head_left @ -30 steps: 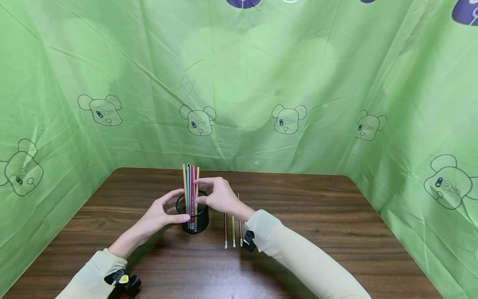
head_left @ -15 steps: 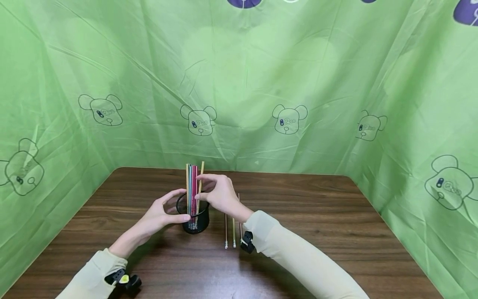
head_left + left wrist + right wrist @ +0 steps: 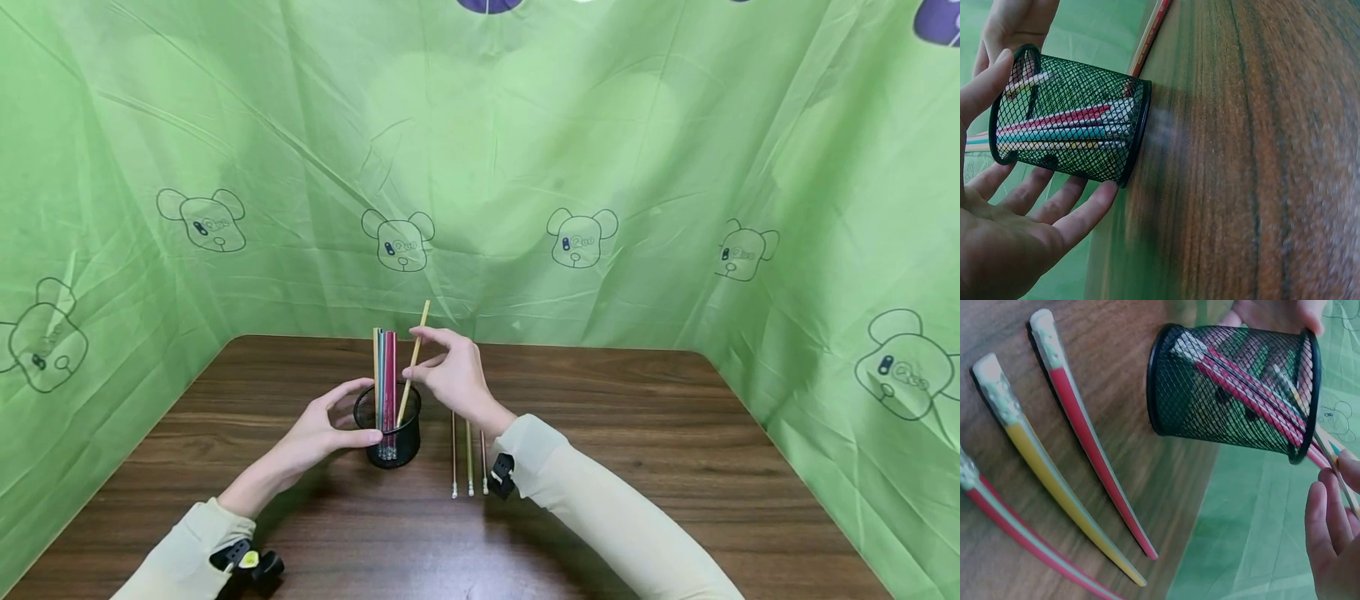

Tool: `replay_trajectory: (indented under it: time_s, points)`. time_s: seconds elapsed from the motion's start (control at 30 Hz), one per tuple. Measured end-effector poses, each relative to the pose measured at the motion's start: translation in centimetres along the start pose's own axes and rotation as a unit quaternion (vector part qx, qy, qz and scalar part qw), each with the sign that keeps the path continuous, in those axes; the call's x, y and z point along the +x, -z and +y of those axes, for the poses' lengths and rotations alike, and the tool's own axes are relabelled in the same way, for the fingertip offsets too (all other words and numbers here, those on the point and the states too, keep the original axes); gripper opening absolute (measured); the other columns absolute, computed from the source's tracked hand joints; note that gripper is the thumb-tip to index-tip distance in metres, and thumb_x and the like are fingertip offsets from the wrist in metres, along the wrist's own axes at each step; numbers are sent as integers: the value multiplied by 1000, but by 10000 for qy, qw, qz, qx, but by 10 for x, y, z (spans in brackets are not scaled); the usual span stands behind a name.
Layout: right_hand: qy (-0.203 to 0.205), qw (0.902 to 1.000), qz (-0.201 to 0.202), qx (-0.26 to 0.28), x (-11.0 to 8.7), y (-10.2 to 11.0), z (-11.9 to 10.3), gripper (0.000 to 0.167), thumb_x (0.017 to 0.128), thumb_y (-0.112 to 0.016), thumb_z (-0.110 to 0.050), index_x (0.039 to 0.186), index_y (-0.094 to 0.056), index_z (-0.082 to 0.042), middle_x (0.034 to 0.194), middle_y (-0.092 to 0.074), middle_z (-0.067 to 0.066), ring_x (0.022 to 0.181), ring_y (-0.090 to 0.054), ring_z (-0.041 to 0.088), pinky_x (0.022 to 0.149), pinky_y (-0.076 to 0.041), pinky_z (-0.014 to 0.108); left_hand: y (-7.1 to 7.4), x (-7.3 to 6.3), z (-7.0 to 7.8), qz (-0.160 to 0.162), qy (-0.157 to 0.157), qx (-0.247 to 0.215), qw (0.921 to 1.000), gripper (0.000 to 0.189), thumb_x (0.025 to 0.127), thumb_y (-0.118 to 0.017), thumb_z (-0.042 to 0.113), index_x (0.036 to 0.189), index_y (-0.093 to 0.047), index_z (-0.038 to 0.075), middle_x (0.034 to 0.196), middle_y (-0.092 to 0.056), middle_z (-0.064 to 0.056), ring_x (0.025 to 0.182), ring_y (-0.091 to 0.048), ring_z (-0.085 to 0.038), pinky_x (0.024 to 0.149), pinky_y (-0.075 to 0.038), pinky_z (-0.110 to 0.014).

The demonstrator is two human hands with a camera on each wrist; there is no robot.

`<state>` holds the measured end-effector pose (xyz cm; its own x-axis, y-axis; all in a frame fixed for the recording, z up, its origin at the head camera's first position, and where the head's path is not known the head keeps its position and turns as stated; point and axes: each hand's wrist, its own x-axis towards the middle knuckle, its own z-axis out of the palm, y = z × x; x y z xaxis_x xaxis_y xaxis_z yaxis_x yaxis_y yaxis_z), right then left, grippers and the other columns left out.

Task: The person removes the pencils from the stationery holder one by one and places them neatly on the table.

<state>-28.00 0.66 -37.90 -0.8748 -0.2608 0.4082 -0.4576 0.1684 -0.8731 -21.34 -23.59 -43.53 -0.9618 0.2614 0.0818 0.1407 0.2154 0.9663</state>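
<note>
A black mesh pencil cup [image 3: 401, 447] stands upright on the table. My left hand [image 3: 318, 429] grips it from the left, thumb at the near rim, fingers around the far side. Yellow, teal and red pencils [image 3: 386, 367] stand together inside, eraser ends down, as the left wrist view shows through the mesh [image 3: 1072, 125]. My right hand [image 3: 456, 375] pinches a yellow pencil [image 3: 425, 313] between thumb and fingers. That pencil leans right, raised above the others, its lower end still inside the cup. In the right wrist view, the right hand [image 3: 1335, 531] is partly cut off.
Right of the cup, a red pencil [image 3: 1088, 431], a yellow pencil [image 3: 1054, 481] and another red pencil [image 3: 1016, 534] lie side by side, erasers toward me. The brown wooden table [image 3: 637, 433] ends at a green curtain [image 3: 480, 167] behind and on both sides.
My right hand has moved up and right, drawing the yellow pencil higher and tilting it away from the bundle. The left hand and the cup have stayed in place.
</note>
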Motion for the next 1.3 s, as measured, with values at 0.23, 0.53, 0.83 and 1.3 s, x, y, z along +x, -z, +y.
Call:
replay_trajectory:
  time_s: [0.23,0.53,0.83,1.3]
  points:
    - [148,9999,52,64,5,10,-4,69,78,-91,5,139,-71,-18,128,-65,9,78,-77,15,67,-61,32,-1,-1,-1,7,27,31,10000,80,91,-85,15,159,-42,12,149,-55,-22,138,-50,-46,103,-45,-46]
    - [72,9999,16,82,8,25,-15,71,81,-89,5,144,-68,-21,133,-62,3,82,-76,15,67,-61,34,-1,-2,-2,7,34,31,10000,80,91,-85,15,159,-42,12,147,-56,-22,138,-49,-46,105,-44,-48]
    - [-53,9998,-177,15,5,46,-15,72,81,-88,7,145,-67,-21,142,-60,4,83,-77,18,73,-61,33,-1,-2,-2,20,4,32,10000,81,90,-86,16,158,-43,12,149,-55,-22,138,-50,-47,105,-43,-49]
    - [-356,9983,-443,-95,-9,74,-1,73,79,-87,10,144,-67,-17,144,-59,9,82,-77,23,71,-62,35,1,-1,0,26,-21,28,10000,82,89,-86,15,159,-43,12,148,-55,-22,137,-50,-46,102,-46,-43]
